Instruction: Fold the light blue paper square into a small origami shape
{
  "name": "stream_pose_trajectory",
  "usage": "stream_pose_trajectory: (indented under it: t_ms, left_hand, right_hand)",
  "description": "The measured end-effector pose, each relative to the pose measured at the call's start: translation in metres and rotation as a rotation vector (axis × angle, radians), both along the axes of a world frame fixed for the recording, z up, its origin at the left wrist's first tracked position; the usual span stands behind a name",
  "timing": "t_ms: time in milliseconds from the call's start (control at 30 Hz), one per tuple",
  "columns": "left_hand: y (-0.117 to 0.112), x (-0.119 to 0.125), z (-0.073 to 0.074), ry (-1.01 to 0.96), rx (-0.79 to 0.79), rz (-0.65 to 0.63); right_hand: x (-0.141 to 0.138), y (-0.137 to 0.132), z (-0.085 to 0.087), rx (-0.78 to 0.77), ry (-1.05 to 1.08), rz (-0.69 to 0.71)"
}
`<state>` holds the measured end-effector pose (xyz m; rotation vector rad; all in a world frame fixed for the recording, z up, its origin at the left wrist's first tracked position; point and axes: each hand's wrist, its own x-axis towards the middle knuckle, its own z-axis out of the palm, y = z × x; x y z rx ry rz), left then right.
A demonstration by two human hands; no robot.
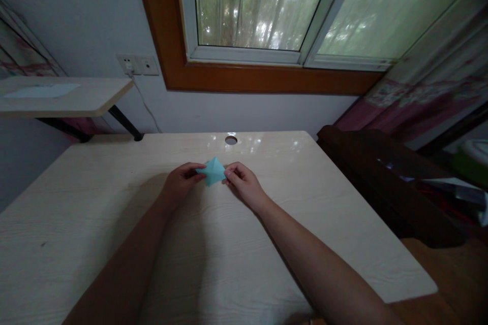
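Observation:
A small piece of folded turquoise paper (215, 171) is held between my two hands over the far middle part of the desk. It has a pointed top and a crease running down from the tip. My left hand (184, 179) pinches its left corner between thumb and fingers. On the other side, my right hand (244, 181) grips the right corner in the same way. Whether the paper's lower edge touches the desk I cannot tell.
The pale wood-grain desk (236, 254) has a round cable hole (231, 140) near its back edge. At the left stands a raised shelf (68, 104) on black legs, with a white sheet (41, 91) on it. Dark wooden furniture (377, 183) borders the right side.

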<state>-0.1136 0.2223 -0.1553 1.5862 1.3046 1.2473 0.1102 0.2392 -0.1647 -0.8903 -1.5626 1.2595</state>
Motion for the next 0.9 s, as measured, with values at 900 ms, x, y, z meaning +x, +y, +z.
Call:
stream_pose_trajectory:
  t_ms: [900]
  left_hand:
    - [-0.006, 0.006, 0.004, 0.215, 0.217, -0.086]
  right_hand:
    - [-0.002, -0.008, 0.008, 0.451, -0.279, -0.141]
